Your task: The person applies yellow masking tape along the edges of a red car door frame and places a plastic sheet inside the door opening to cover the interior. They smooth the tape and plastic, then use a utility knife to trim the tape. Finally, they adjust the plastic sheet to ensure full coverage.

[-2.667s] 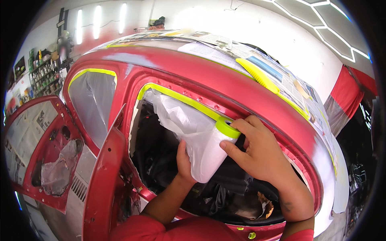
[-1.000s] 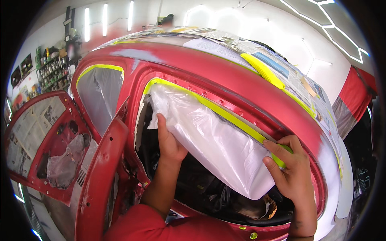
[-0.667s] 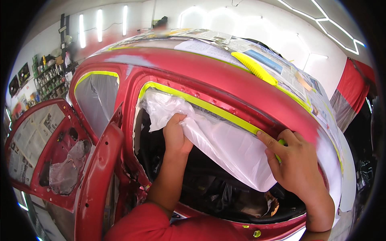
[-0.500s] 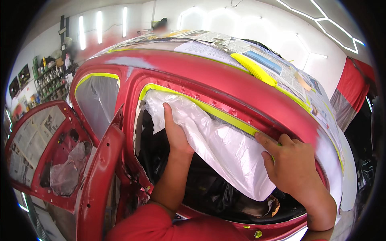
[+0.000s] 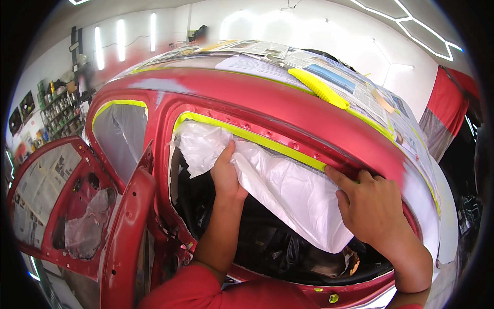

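L hand (image 5: 227,177) & R hand (image 5: 374,206) well apart at window frame (image 5: 262,132), both w/ plastic sheet (image 5: 298,195).
We see L thumb up on sheet's front, fingers hidden behind; can't tell if clamped. R hand, nr R end of frame's top edge: index straight on yellow-green tape (image 5: 257,138), other fingers curled, grip hidden. Sheet hangs from tape along that edge. Newspaper (image 5: 247,64) covers red roof (image 5: 231,82), yellow ridged tool (image 5: 319,90) at paper's near edge; we can't read the print. Shelved cans (image 5: 66,117) far L, contents unclear.
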The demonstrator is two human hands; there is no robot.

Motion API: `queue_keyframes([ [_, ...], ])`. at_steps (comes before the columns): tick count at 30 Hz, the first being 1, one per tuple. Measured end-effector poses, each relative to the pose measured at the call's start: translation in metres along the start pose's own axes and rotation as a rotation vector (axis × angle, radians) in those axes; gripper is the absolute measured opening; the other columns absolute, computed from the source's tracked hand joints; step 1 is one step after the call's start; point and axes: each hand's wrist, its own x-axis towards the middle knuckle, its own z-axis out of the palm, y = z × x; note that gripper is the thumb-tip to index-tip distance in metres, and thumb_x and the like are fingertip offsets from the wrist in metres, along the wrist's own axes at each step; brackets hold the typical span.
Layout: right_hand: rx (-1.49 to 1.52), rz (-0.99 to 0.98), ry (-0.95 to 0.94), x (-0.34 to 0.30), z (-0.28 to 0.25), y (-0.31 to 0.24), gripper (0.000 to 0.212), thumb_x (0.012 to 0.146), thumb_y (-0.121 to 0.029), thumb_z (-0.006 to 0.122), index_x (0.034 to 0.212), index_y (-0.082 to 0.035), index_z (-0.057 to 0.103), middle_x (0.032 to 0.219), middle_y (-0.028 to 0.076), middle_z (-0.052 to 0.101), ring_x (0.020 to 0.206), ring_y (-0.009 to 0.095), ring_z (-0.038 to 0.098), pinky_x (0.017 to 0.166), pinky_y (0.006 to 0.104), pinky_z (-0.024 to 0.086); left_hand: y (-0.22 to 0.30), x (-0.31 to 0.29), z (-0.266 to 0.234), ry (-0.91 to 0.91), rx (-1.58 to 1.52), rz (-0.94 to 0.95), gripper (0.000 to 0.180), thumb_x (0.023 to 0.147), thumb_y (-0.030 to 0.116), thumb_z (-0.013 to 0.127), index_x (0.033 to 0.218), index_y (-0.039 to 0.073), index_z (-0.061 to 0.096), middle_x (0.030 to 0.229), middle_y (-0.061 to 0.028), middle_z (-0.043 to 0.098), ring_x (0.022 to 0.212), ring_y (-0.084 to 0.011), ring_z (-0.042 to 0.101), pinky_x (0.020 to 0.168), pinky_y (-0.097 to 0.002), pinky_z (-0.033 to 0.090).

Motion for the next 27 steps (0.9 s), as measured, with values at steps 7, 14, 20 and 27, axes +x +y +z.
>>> queue_keyframes([
  [7,-0.004,0.009,-0.008,0.0,0.0,-0.002,0.042,0.092,-0.022,0.073,0.135,-0.022,0.074,0.082,0.014,0.071,0.066,0.031,0.07,0.065,0.0425,0.057,-0.008,0.003,0.013,-0.065,-0.025,0.064,0.049,0.107,0.019,0.066,0.15,0.001,0.051,0.143,-0.0115,0.061,0.13,-0.0255,0.06,0.113,-0.0426,0.048],
  [14,-0.043,-0.012,0.003,0.001,0.002,-0.002,0.041,0.092,-0.023,0.072,0.134,-0.019,0.074,0.079,0.013,0.071,0.066,0.028,0.071,0.064,0.0414,0.057,-0.01,0.002,0.028,0.043,0.078,0.127,0.044,0.101,0.005,0.071,0.143,0.004,0.057,0.132,-0.0106,0.067,0.122,-0.0252,0.066,0.107,-0.0425,0.054],
  [20,-0.052,-0.017,-0.015,0.001,0.0,-0.002,0.041,0.093,-0.024,0.072,0.134,-0.019,0.074,0.081,0.013,0.072,0.069,0.027,0.071,0.065,0.0412,0.057,-0.021,-0.002,0.033,0.024,0.074,0.109,0.053,0.098,-0.004,0.072,0.146,0.002,0.053,0.137,-0.0105,0.063,0.126,-0.0238,0.063,0.107,-0.04,0.052],
  [27,-0.039,0.004,-0.042,0.001,-0.004,-0.003,0.042,0.094,-0.024,0.072,0.136,-0.02,0.073,0.082,0.014,0.072,0.07,0.029,0.072,0.068,0.0417,0.058,-0.044,-0.026,0.047,-0.112,0.087,0.092,0.055,0.098,-0.006,0.068,0.149,0.005,0.05,0.14,-0.0115,0.062,0.128,-0.0253,0.063,0.111,-0.0424,0.05],
])
